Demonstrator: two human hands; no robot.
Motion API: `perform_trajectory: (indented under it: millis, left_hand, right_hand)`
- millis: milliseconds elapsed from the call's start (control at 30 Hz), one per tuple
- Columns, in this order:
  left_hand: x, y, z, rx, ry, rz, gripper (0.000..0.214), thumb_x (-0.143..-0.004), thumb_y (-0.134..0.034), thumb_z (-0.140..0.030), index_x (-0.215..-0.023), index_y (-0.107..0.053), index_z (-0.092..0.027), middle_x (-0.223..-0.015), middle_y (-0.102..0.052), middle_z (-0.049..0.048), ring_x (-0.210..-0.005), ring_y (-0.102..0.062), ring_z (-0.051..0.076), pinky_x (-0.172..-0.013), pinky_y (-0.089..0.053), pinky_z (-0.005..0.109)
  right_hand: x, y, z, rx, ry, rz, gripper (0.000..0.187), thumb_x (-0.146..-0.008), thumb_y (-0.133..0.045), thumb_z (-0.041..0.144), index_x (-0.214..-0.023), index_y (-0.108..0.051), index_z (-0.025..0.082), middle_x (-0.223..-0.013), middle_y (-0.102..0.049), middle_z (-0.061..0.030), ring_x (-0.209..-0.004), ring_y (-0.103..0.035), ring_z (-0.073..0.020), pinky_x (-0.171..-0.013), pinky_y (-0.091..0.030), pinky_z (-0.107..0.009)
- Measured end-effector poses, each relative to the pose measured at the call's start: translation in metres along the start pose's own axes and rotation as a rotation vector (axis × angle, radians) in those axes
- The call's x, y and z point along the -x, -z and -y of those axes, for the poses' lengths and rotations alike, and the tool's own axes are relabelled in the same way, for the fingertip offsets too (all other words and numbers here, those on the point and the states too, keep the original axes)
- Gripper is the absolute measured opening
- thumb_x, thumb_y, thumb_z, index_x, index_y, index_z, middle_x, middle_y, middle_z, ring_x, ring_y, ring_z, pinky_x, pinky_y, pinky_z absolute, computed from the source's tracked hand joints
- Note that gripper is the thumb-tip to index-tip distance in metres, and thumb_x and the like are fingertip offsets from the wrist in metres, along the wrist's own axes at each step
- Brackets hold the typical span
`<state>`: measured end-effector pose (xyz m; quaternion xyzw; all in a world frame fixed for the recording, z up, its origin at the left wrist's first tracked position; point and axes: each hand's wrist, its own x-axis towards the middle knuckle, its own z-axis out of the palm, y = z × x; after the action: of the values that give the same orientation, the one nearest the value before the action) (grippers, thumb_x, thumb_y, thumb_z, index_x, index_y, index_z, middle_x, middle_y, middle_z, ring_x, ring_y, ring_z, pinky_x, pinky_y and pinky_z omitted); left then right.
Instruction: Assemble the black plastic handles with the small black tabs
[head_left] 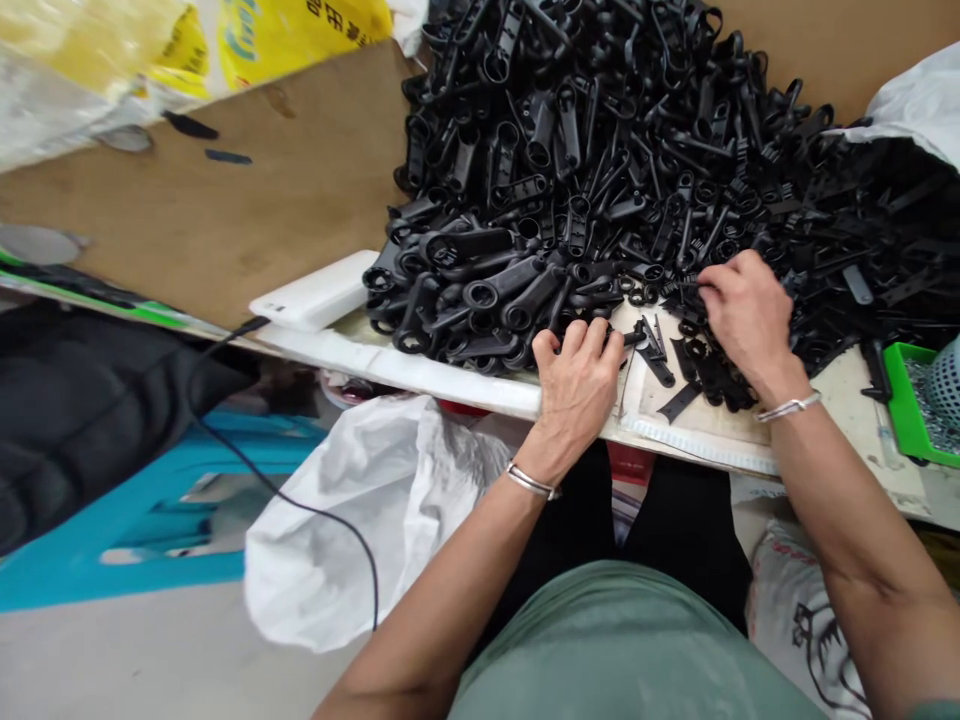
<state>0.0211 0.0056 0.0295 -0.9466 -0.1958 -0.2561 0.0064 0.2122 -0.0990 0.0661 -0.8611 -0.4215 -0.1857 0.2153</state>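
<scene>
A large heap of black plastic parts (540,150), long handle-like pieces with a ring at one end, covers the table. At the heap's front edge, my left hand (576,390) is closed with curled fingers on a black plastic part (634,338), whose end sticks out to the right of the fingertips. My right hand (750,320) is pinched over smaller black pieces to the right; what lies between its thumb and finger is too dark to make out. Between my hands, flat thin black pieces (681,402) and small black rings (694,350) lie on the pale board.
A white box (315,292) with a black cable (289,500) stands left of the heap. At the right is a green tray (909,410) of small metal bits. A white bag (360,520) hangs below the table edge. A cardboard panel (285,190) rises at the left.
</scene>
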Motion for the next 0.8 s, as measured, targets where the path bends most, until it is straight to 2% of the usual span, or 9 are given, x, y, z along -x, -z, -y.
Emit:
perform_trajectory:
  millis: [133, 233, 300, 367, 467, 600, 667, 733, 800]
  left_hand:
    - [0.002, 0.0, -0.006, 0.076, -0.026, -0.012, 0.023, -0.098, -0.049, -0.02, -0.107, -0.07, -0.021, -0.119, -0.07, 0.0126, -0.105, -0.057, 0.03, -0.086, -0.033, 0.049]
    - [-0.003, -0.002, -0.02, 0.147, -0.094, -0.037, 0.021, -0.096, -0.05, -0.018, -0.101, -0.071, -0.021, -0.116, -0.072, 0.0109, -0.104, -0.057, 0.029, -0.086, -0.034, 0.048]
    - [-0.011, -0.003, -0.035, 0.217, -0.169, -0.006, 0.021, -0.096, -0.051, -0.018, -0.098, -0.071, -0.02, -0.114, -0.072, 0.0103, -0.103, -0.057, 0.028, -0.086, -0.036, 0.046]
    - [-0.022, -0.005, -0.054, 0.302, -0.25, 0.076, 0.021, -0.097, -0.051, -0.021, -0.099, -0.072, -0.019, -0.109, -0.073, 0.0097, -0.1, -0.058, 0.026, -0.084, -0.039, 0.043]
    - [-0.04, -0.007, -0.086, 0.399, -0.304, 0.237, 0.023, -0.099, -0.05, -0.022, -0.096, -0.073, -0.017, -0.095, -0.074, 0.0083, -0.092, -0.06, 0.023, -0.081, -0.044, 0.037]
    - [-0.056, -0.012, -0.126, 0.354, -0.205, 0.334, 0.034, -0.1, -0.051, -0.037, -0.086, -0.073, -0.015, -0.085, -0.072, 0.0105, -0.088, -0.064, 0.024, -0.071, -0.045, 0.034]
    - [-0.06, -0.016, -0.139, 0.317, -0.177, 0.341, 0.034, -0.097, -0.055, -0.04, -0.083, -0.073, -0.015, -0.084, -0.072, 0.0126, -0.087, -0.066, 0.027, -0.068, -0.045, 0.034]
    - [-0.063, -0.021, -0.147, 0.291, -0.158, 0.371, 0.031, -0.096, -0.056, -0.034, -0.079, -0.073, -0.014, -0.082, -0.072, 0.0136, -0.082, -0.068, 0.027, -0.065, -0.044, 0.034]
    - [-0.067, -0.023, -0.148, 0.275, -0.123, 0.422, 0.029, -0.095, -0.054, -0.027, -0.076, -0.072, -0.015, -0.079, -0.072, 0.013, -0.076, -0.068, 0.026, -0.062, -0.043, 0.033]
  right_hand:
    - [0.032, 0.053, -0.037, -0.156, -0.125, -0.237, 0.016, -0.088, -0.065, 0.024, -0.099, -0.076, 0.022, -0.082, -0.062, -0.0027, -0.075, -0.057, -0.0186, -0.075, -0.047, -0.035]
    - [0.072, 0.087, -0.062, -0.393, -0.319, -0.417, 0.014, -0.083, -0.073, 0.027, -0.095, -0.077, 0.022, -0.075, -0.062, -0.002, -0.056, -0.051, -0.014, -0.056, -0.042, -0.032]
    - [0.103, 0.101, -0.072, -0.568, -0.48, -0.515, 0.015, -0.078, -0.078, 0.03, -0.091, -0.076, 0.022, -0.071, -0.062, -0.0018, -0.047, -0.046, -0.0118, -0.044, -0.033, -0.03]
    - [0.133, 0.106, -0.077, -0.707, -0.603, -0.576, 0.017, -0.072, -0.083, 0.029, -0.086, -0.075, 0.022, -0.067, -0.059, -0.0003, -0.043, -0.042, -0.0104, -0.038, -0.027, -0.028]
    - [0.171, 0.102, -0.076, -0.805, -0.727, -0.551, 0.024, -0.067, -0.086, 0.032, -0.085, -0.074, 0.021, -0.061, -0.056, 0.0033, -0.04, -0.039, -0.0086, -0.034, -0.025, -0.024]
    - [0.2, 0.093, -0.071, -0.805, -0.836, -0.43, 0.032, -0.075, -0.083, 0.039, -0.097, -0.072, 0.02, -0.058, -0.061, 0.0043, -0.038, -0.043, -0.0086, -0.035, -0.031, -0.022]
    - [0.205, 0.092, -0.07, -0.84, -0.808, -0.397, 0.029, -0.079, -0.081, 0.038, -0.099, -0.07, 0.02, -0.067, -0.068, 0.0009, -0.043, -0.052, -0.0105, -0.044, -0.044, -0.024]
    - [0.206, 0.091, -0.07, -0.912, -0.746, -0.362, 0.025, -0.081, -0.079, 0.035, -0.101, -0.071, 0.021, -0.081, -0.074, -0.0025, -0.056, -0.064, -0.0139, -0.06, -0.054, -0.03]
    - [0.206, 0.09, -0.069, -1.009, -0.703, -0.324, 0.02, -0.086, -0.074, 0.033, -0.102, -0.072, 0.022, -0.09, -0.075, -0.0042, -0.068, -0.07, -0.017, -0.072, -0.057, -0.034]
